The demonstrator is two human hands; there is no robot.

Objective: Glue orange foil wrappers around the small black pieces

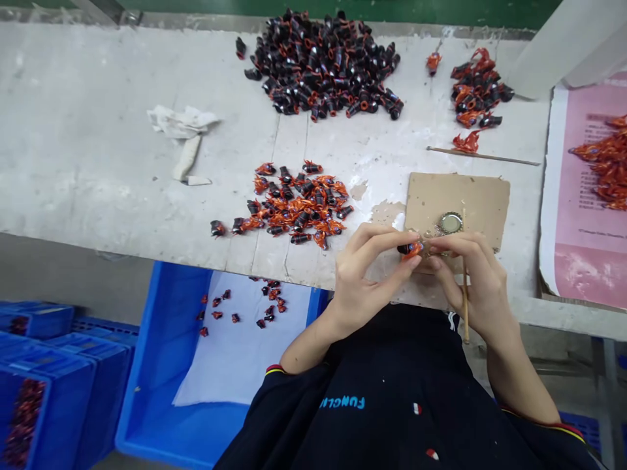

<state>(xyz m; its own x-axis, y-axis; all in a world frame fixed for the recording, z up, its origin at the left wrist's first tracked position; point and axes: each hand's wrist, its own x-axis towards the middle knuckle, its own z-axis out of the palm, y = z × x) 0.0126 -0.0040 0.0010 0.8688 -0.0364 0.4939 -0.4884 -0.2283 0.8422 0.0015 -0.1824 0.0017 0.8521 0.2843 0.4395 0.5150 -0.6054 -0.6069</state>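
My left hand [369, 271] pinches a small black-and-orange moulded piece [414, 250] between thumb and fingertips. My right hand [470, 274] is closed close beside it, its thumb and index fingertips at the piece's right side; whether they touch it I cannot tell. A thin wooden stick [466, 320] is tucked in the right hand, pointing toward my body. Just beyond the fingers, a bottle cap [451, 222] with something pale inside lies on a brown cardboard sheet [480, 189]. To the left lies a pile of joined black-and-orange pieces [298, 205].
Black parts [328, 65] are heaped at the back. Mixed pieces [477, 88] and another thin stick [484, 156] lie back right. Orange parts [607, 163] rest on a pink sheet [582, 254]. A blue bin [157, 365] stands below the table edge. Crumpled white paper [181, 122] lies left.
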